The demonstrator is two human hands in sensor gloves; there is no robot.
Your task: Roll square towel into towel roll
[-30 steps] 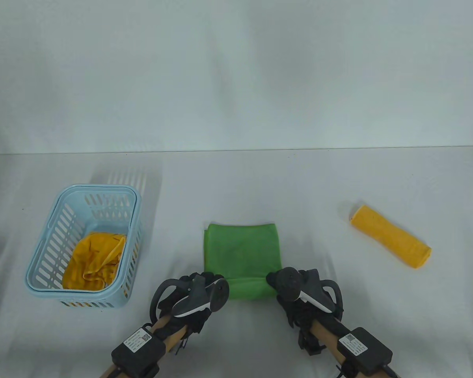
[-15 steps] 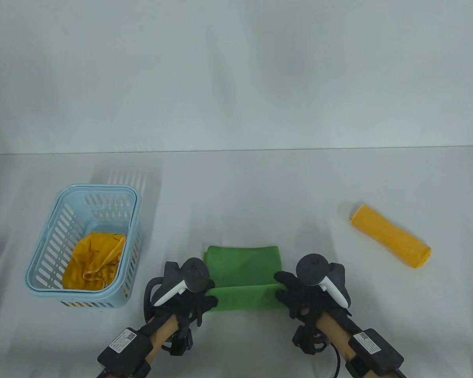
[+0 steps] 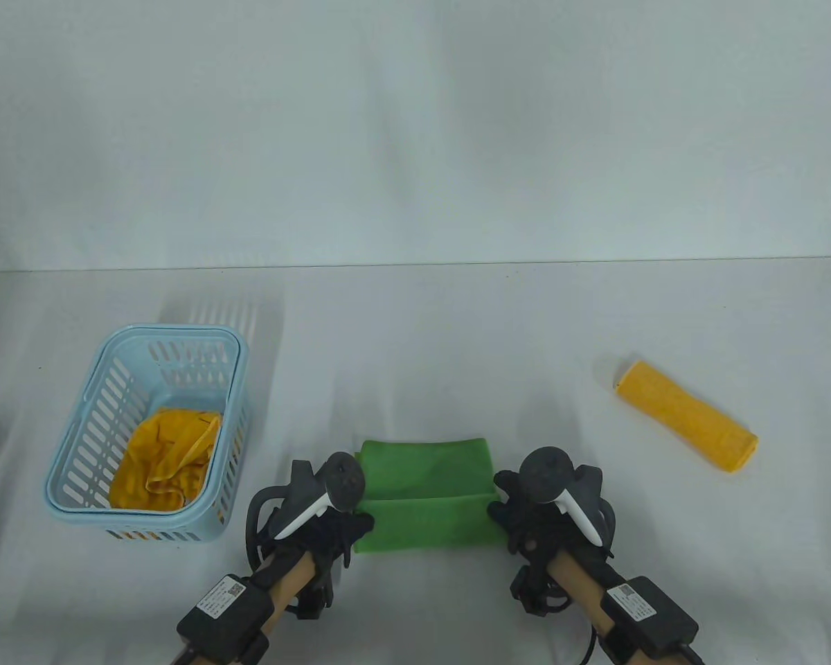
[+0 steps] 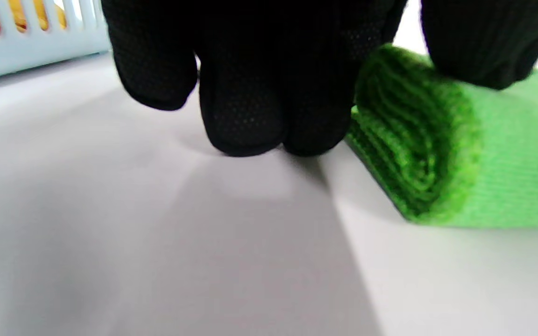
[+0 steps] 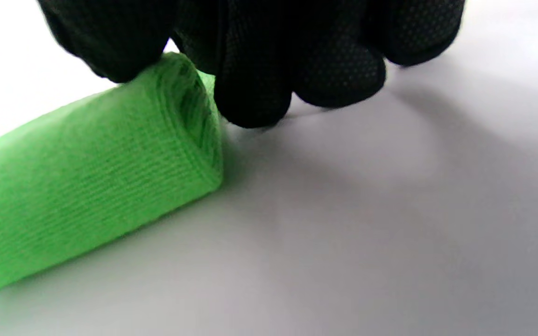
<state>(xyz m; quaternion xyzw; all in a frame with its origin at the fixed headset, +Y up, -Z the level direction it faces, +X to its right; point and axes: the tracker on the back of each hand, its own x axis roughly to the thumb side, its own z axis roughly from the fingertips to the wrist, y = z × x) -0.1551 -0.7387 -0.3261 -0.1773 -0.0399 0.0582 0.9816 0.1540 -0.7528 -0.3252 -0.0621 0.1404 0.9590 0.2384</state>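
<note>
From above the table, the green towel (image 3: 426, 495) lies at the near middle of the white table (image 3: 415, 325), partly rolled: a thick rolled band runs along its near edge, long axis left to right, with a flat stretch lying beyond it on the far side. The left hand (image 3: 332, 530) sits at the roll's left end and the right hand (image 3: 526, 516) at its right end, each with a tracker on its back. A pale blue basket (image 3: 232, 388) stands well to the left holding a crumpled yellow cloth (image 3: 166, 460). A rolled yellow towel (image 3: 685, 414) lies well apart on the right, its axis slanting from far left to near right.

From the left wrist, the roll's open end faces the camera, layers showing as a spiral (image 4: 409, 154). 1 fingertip presses down on top of the roll at the upper right, while the other fingers (image 4: 241, 93) hang curled just beside the end, their tips at the tabletop. A corner of the basket shows at the far left.

From the right wrist, the roll (image 5: 91, 182) stretches off to the left, its end turned toward the gloved fingers (image 5: 255, 84). These curl down over the end, one resting on top of the roll, the rest touching or nearly touching the table beside it
</note>
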